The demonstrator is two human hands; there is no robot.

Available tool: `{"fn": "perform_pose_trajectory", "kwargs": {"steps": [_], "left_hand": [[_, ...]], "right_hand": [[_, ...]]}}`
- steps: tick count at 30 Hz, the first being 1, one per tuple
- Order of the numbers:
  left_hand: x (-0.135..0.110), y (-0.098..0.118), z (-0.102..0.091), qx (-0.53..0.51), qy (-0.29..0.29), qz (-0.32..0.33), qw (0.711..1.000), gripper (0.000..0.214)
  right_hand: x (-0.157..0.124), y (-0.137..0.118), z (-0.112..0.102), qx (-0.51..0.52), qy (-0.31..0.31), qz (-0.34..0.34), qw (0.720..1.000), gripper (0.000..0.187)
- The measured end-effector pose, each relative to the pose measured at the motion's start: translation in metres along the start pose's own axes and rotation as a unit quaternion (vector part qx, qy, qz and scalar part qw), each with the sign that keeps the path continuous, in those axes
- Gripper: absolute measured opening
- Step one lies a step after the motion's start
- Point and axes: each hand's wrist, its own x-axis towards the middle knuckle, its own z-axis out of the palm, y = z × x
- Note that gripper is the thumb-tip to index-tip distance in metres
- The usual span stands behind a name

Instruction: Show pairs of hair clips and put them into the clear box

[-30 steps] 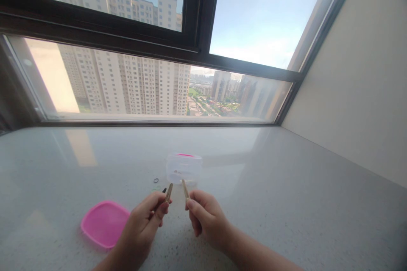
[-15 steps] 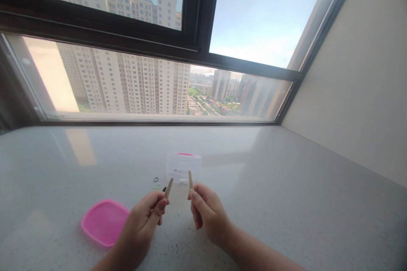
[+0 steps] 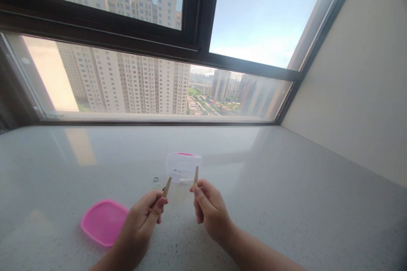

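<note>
One slim tan stick (image 3: 167, 186), pinched in the left hand (image 3: 140, 224), leans toward 1 o'clock, while the second tan stick (image 3: 196, 176), apart in the right hand (image 3: 210, 211), points nearly to 12.

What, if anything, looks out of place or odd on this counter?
Nothing is spilled or broken. The clear container stands open; a pink lid lies apart, at the left of the counter. A small black ring lies loose beside the container. The left hand pinches a tan stick; the right hand pinches another.
</note>
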Motion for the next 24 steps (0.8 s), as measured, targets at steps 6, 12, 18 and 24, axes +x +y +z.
{"fn": "perform_pose_trajectory", "kwargs": {"steps": [6, 12, 18, 24], "left_hand": [[-0.0036, 0.0072, -0.0017, 0.004, -0.007, 0.005, 1.0, 0.035], [-0.0044, 0.0104, -0.002, 0.01, -0.027, 0.062, 0.998, 0.032], [-0.0047, 0.0096, -0.0019, 0.017, -0.031, 0.073, 0.997, 0.032], [-0.006, 0.0087, -0.0019, 0.018, -0.035, 0.078, 0.996, 0.033]], "right_hand": [[-0.0029, 0.0031, -0.0008, 0.003, -0.044, 0.015, 0.999, 0.037], [-0.0059, 0.0038, 0.0003, 0.017, -0.086, 0.017, 0.996, 0.04], [-0.0061, -0.0005, 0.0011, 0.019, -0.094, 0.01, 0.995, 0.042], [-0.0061, -0.0032, 0.0013, -0.004, -0.097, 0.013, 0.995, 0.045]]}}
